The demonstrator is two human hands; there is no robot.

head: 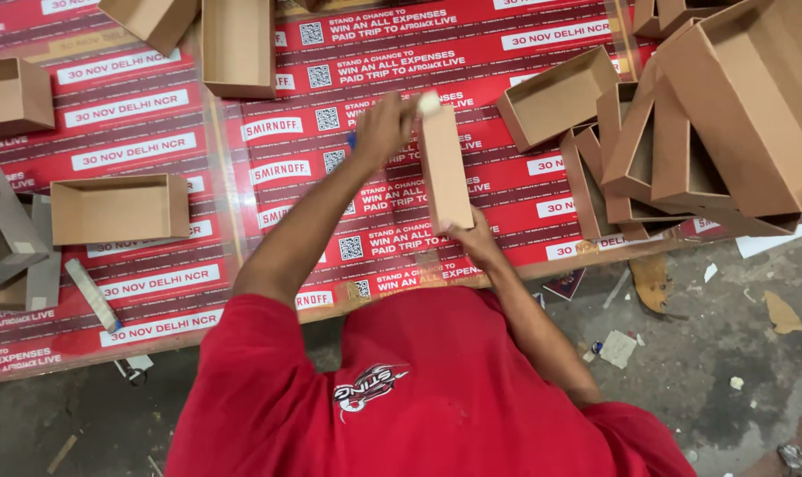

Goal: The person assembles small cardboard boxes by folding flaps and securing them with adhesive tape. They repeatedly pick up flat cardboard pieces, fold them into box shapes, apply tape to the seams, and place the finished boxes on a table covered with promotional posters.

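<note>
A person in a red shirt [419,397] leans over a surface [154,150] covered in red printed sheets. The right hand [476,240] has its grip clamped on the lower end of a narrow brown cardboard box [443,168], held upright over the surface. The left hand [383,128] is closed around something pale at the box's top end (perhaps a cloth or brush; motion blur hides it). Open cardboard boxes [684,132] lie heaped at the right, another [118,208] well apart at the left.
</note>
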